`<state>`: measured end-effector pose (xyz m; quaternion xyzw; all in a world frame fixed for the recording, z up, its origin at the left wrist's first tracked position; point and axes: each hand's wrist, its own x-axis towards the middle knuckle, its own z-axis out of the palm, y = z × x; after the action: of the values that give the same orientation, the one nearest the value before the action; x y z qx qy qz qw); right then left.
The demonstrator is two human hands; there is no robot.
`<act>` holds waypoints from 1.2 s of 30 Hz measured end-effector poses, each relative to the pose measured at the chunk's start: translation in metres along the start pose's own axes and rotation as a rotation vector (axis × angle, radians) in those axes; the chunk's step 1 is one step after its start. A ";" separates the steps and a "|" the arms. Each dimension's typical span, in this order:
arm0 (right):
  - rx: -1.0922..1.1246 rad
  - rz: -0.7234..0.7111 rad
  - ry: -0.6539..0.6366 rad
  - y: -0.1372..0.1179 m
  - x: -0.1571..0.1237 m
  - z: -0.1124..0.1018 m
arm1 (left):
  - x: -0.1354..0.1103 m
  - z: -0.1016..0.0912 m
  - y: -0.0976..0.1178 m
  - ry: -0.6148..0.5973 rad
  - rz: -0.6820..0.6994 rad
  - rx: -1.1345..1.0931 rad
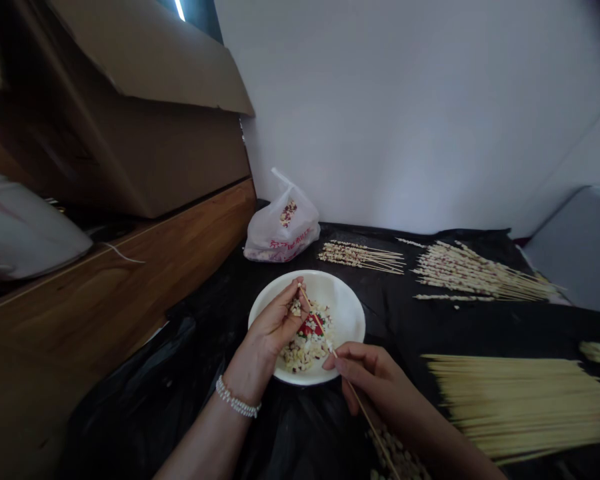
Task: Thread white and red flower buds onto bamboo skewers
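Observation:
My right hand (367, 373) pinches a thin bamboo skewer (363, 403) that slants up and left across a white bowl (349, 313). At the skewer's upper tip, my left hand (275, 319) is closed with thumb and finger round a small pale kernel, and a few more kernels (295, 307) sit in its curled fingers. A little pale piece, perhaps a kernel, is on the skewer by my right fingertips. Loose kernels (300, 353), cream with some dark red, lie in the bowl over a red and green pattern.
Behind the bowl stands a white plastic bag (283, 237) holding kernels. Threaded skewers lie in a small bunch (363, 257) and a larger pile (473, 272). Bare skewers (525, 403) are stacked at right. A cardboard box (180, 153) and white bucket (30, 227) stand left.

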<state>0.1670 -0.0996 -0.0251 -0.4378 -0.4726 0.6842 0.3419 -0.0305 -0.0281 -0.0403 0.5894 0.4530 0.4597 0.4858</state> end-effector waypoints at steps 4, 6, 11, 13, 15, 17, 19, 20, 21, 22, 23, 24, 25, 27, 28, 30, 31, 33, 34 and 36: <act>0.012 0.000 -0.012 0.002 0.002 -0.001 | 0.001 -0.001 -0.001 0.007 0.006 -0.016; 0.030 -0.005 -0.017 0.003 0.003 -0.002 | 0.000 -0.001 0.001 0.007 0.001 -0.035; 0.050 -0.016 -0.025 0.006 0.002 -0.001 | -0.005 -0.003 0.007 0.037 0.020 -0.092; 0.033 -0.028 -0.017 0.006 0.001 -0.001 | -0.006 -0.003 0.008 0.038 0.034 -0.138; -0.004 -0.048 -0.004 0.006 0.002 -0.001 | -0.006 -0.002 0.010 0.043 0.033 -0.177; -0.045 -0.056 0.007 0.005 0.002 0.000 | -0.006 -0.001 0.011 0.059 0.023 -0.190; -0.069 -0.059 0.021 0.004 0.003 0.001 | -0.006 0.000 0.011 0.067 0.010 -0.189; -0.074 -0.058 0.028 0.004 0.003 0.001 | -0.006 0.000 0.011 0.065 0.002 -0.187; -0.076 -0.057 0.034 0.004 0.004 0.002 | -0.007 0.000 0.011 0.059 -0.007 -0.187; -0.077 -0.058 0.038 0.005 0.004 0.002 | -0.007 -0.001 0.010 0.056 -0.014 -0.190; -0.077 -0.058 0.042 0.005 0.004 0.002 | -0.007 -0.001 0.009 0.054 -0.020 -0.199; -0.076 -0.056 0.041 0.006 0.005 0.003 | -0.005 -0.001 0.009 0.050 -0.024 -0.213; -0.073 -0.054 0.042 0.007 0.005 0.003 | -0.003 -0.001 0.008 0.044 -0.031 -0.232; -0.074 -0.055 0.049 0.008 0.006 0.003 | 0.005 0.002 0.006 0.033 -0.076 -0.294; -0.078 -0.061 0.054 0.009 0.006 0.003 | 0.011 0.004 0.005 0.029 -0.119 -0.332; -0.086 -0.081 0.064 0.010 0.007 0.002 | 0.022 0.008 0.002 0.091 -0.242 -0.439; -0.090 -0.089 0.068 0.010 0.007 0.002 | 0.026 0.009 0.000 0.103 -0.262 -0.453; -0.099 -0.095 0.074 0.009 0.007 0.001 | 0.030 0.010 -0.004 0.064 -0.279 -0.449; -0.106 -0.099 0.077 0.009 0.007 0.001 | 0.029 0.009 -0.007 0.038 -0.260 -0.430; -0.122 -0.106 0.074 0.009 0.007 0.000 | 0.026 0.007 -0.011 0.018 -0.209 -0.403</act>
<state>0.1637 -0.0959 -0.0355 -0.4572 -0.5228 0.6185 0.3676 -0.0205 -0.0027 -0.0496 0.4261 0.4153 0.4933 0.6346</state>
